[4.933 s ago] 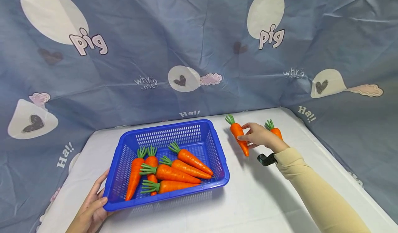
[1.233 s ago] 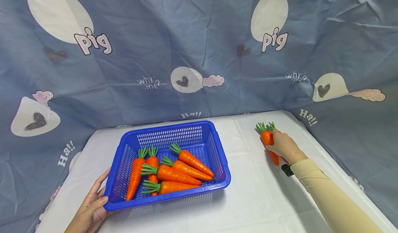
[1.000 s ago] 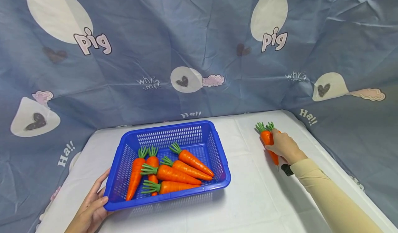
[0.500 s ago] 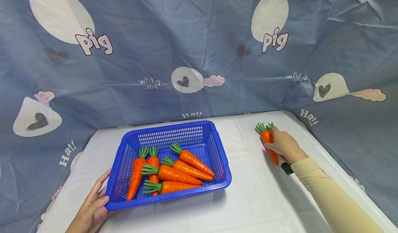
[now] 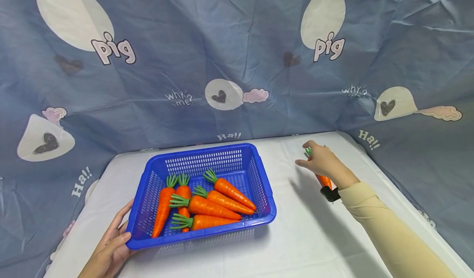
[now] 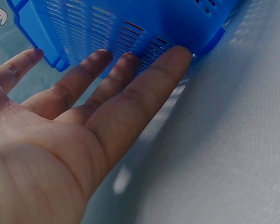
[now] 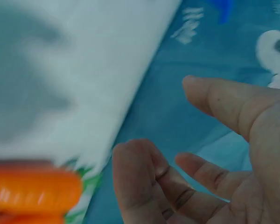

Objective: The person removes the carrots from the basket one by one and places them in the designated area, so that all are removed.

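A blue perforated plastic basket (image 5: pixel 201 237) on the white table holds several orange carrots (image 5: pixel 212 208) with green tops. My left hand (image 5: pixel 111 249) rests against its near-left corner. In the left wrist view the extended fingers touch the basket's outer wall (image 6: pixel 172 23). My right hand (image 5: pixel 326 162) is raised over carrots at the table's right side, thumb and fingers apart, holding nothing. Beneath it a carrot (image 5: pixel 324 181) is mostly covered by the hand. The right wrist view shows orange carrot (image 7: pixel 35 189) with green tops, lying beyond the bent fingers, apart from them.
A white cloth covers the table (image 5: pixel 289 237). Behind it hangs a blue patterned curtain (image 5: pixel 166 55), which also drops along both sides. A dark strap piece (image 5: pixel 329 193) sits at the right wrist, beside the beige sleeve (image 5: pixel 389 228).
Earlier my right hand carried a carrot rightward and set it beside another one. Now it has let go and lifted up and leftward, fingers spread. The left hand and basket stay put.
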`<state>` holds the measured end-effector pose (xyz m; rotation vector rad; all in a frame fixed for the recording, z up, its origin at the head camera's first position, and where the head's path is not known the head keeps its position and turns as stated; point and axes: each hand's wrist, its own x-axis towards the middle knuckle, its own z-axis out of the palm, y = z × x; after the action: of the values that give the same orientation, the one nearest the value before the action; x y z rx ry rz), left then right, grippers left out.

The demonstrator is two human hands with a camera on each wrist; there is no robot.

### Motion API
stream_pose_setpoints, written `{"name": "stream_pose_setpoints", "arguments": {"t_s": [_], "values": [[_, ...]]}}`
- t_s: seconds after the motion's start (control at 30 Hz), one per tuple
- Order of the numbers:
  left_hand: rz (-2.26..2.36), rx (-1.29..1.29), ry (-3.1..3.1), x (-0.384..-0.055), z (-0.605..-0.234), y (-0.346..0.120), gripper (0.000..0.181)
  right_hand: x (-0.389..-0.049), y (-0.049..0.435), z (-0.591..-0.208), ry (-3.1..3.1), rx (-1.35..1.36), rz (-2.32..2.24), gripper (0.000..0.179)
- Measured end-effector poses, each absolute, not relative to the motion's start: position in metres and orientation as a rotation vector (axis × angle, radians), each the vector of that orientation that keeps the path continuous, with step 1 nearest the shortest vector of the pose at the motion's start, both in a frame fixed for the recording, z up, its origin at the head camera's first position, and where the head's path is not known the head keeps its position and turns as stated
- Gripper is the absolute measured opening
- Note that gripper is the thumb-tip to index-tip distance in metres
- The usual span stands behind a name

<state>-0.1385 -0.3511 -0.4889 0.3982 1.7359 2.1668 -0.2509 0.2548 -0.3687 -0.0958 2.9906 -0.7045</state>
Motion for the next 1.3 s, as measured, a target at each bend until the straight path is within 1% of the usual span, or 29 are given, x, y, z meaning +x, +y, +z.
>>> {"name": "stream_pose_setpoints", "arguments": {"t_s": [0.13,0.33,0.43,0.67,0.8,0.93,1.3], "values": [[2.194,0.479,1.673,-0.14,-0.489,-0.351,0.069,-0.254,0.234,-0.358,2.918,-0.178,-0.84,0.069],[2.198,0.536,1.633,-0.141,-0.49,-0.353,0.07,-0.256,0.196,-0.346,2.873,-0.315,-0.959,0.058],[2.188,0.501,1.656,-0.14,-0.489,-0.352,0.07,-0.256,0.176,-0.341,2.834,-0.353,-0.997,0.055],[2.178,0.413,1.698,-0.138,-0.49,-0.351,0.069,-0.259,0.131,-0.335,2.74,-0.489,-1.005,0.053],[2.184,0.449,1.68,-0.138,-0.489,-0.352,0.069,-0.264,0.108,-0.339,2.745,-0.574,-0.938,0.051],[2.192,0.476,1.659,-0.138,-0.488,-0.352,0.07,-0.269,0.088,-0.345,2.73,-0.589,-0.887,0.052],[2.179,0.362,1.701,-0.137,-0.487,-0.35,0.069,-0.28,0.062,-0.362,2.686,-0.54,-0.664,0.054]]}}
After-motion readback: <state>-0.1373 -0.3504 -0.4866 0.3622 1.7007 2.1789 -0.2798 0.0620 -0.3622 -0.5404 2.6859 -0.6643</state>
